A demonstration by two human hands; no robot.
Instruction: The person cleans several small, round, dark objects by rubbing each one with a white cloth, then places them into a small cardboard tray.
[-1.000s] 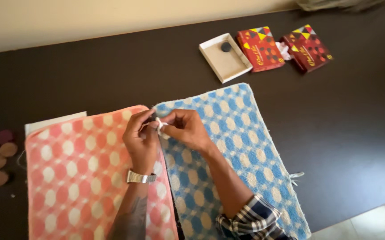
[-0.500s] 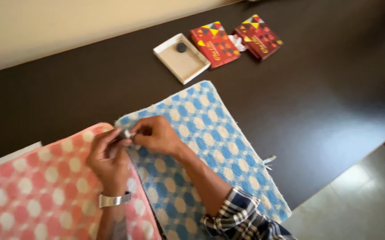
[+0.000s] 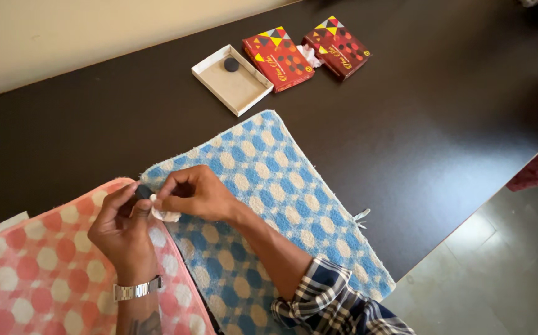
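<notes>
Two towels side by side on the table

Behind the right towel [image 3: 281,205] lay an open tray [image 3: 231,84]; two boxes [image 3: 306,53] sat right of it.

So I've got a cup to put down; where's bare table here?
Bare dark table lies right of the blue towel, below the two red boxes. Another patch sits left of the open white box, above the pink towel. It is crowded where the left hand and right hand meet.

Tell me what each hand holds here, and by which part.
Left hand pinches a small dark round piece by its edge between thumb and fingers. Right hand grips a bit of white wrapping at its top, beside the piece.
</notes>
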